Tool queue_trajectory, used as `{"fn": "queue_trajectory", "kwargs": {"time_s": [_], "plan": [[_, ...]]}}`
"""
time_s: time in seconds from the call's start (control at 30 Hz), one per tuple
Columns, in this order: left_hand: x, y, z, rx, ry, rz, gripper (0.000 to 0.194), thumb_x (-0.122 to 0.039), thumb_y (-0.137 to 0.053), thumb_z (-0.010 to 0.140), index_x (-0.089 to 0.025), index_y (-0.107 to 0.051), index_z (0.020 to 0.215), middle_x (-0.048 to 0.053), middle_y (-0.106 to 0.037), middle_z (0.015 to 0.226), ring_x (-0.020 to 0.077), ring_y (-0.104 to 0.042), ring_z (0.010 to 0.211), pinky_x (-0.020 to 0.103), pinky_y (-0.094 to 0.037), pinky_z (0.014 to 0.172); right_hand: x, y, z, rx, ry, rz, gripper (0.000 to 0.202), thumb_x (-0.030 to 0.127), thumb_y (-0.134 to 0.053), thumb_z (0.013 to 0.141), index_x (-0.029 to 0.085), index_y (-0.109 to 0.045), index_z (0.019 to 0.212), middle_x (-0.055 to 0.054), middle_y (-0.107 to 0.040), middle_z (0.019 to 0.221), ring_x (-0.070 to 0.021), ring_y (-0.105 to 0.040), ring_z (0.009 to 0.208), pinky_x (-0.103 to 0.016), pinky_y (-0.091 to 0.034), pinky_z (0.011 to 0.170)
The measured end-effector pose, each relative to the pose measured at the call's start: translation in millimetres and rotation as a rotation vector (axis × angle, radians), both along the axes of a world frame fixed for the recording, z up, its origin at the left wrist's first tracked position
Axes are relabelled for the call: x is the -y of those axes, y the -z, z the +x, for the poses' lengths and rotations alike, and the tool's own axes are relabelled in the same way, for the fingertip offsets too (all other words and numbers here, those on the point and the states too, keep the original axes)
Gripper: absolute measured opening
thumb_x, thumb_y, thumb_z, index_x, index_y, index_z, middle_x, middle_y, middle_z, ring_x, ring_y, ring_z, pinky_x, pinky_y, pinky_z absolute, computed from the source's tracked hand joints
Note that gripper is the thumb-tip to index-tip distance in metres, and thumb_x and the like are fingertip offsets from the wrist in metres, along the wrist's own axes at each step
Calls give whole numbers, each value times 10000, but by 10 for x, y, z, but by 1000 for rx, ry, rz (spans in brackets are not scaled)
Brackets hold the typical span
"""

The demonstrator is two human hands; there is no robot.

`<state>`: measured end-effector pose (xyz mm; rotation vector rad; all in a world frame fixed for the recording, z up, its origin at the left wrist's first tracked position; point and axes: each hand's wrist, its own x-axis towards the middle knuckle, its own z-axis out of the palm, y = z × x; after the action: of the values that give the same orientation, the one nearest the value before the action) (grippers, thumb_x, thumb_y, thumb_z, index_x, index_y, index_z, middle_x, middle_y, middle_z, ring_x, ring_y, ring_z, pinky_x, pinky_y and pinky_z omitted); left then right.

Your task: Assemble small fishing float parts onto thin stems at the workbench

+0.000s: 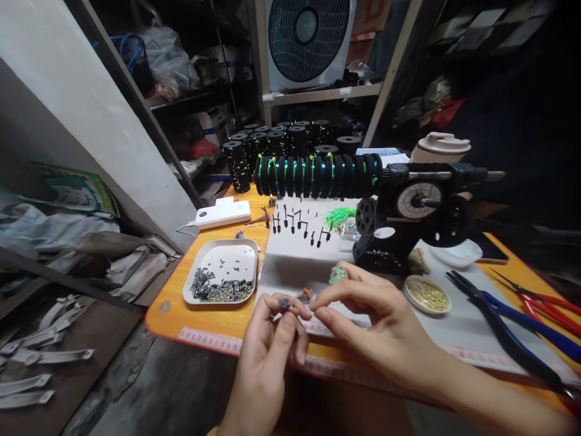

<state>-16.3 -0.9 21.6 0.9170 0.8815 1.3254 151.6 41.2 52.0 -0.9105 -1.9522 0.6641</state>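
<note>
My left hand [276, 339] is closed, its thumb and fingers gripping a small dark grey knobbly piece [284, 303]. My right hand [367, 303] reaches in from the right, thumb and forefinger close together beside the left fingertips; anything between those tips is too small to make out. Against its other fingers sits a pale green speckled lump [338, 275], which looks held there. Just behind the hands is a small orange-and-grey piece [307, 293]. A white tray [187, 284] of small dark and yellowish pieces stands to the left.
A black winding machine [420, 200] carries a ribbed roll [318, 175] wrapped in green and blue strands. Black spools [276, 142] stand behind. Right of my hands are a dish of gold bits [426, 295], blue-handled pliers [508, 321] and red-handled pliers [544, 306]. A power bank [222, 214] lies left.
</note>
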Motion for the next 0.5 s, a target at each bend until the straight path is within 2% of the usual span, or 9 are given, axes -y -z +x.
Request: {"fn": "queue_trajectory", "kwargs": {"time_s": [0.07, 0.13, 0.2, 0.33, 0.5], "plan": [[9, 9, 84, 87, 12, -38, 204, -383, -646, 937, -186, -606, 902, -39, -524, 672, 76, -453, 568, 214, -365, 578, -6, 17, -12, -30, 12, -9, 108, 230, -647, 915, 233, -731, 848, 16, -657, 667, -148, -557, 664, -400, -466, 921], [12, 22, 150, 112, -8, -60, 237, -398, -686, 906, -187, -585, 863, -40, -530, 666, 74, -464, 566, 202, -369, 566, -12, 18, -22, -55, 23, -11, 113, 223, -655, 909, 233, -751, 850, 10, -629, 653, -149, -551, 663, -316, -496, 738], [15, 34, 197, 87, -43, -70, 255, -402, -698, 895, -190, -573, 828, -43, -539, 663, 73, -474, 566, 189, -384, 563, -12, 12, -30, -67, 23, -1, 115, 206, -665, 900, 238, -768, 860, 11, -607, 642, -141, -537, 641, -265, -454, 605], [27, 59, 253, -15, -158, -39, 237, -384, -718, 880, -196, -596, 804, -32, -576, 723, 83, -492, 618, 171, -421, 587, 9, 10, -34, -23, 29, 48, 114, 162, -652, 879, 209, -739, 821, 20, -592, 608, -142, -533, 629, -295, -461, 654], [44, 95, 260, 61, -263, 23, 183, -337, -719, 885, -199, -621, 817, -33, -551, 743, 66, -451, 580, 157, -395, 543, 23, 15, 0, 3, -17, 75, 127, 159, -628, 906, 201, -744, 877, -14, -606, 675, -146, -525, 645, -273, -426, 591]]}}
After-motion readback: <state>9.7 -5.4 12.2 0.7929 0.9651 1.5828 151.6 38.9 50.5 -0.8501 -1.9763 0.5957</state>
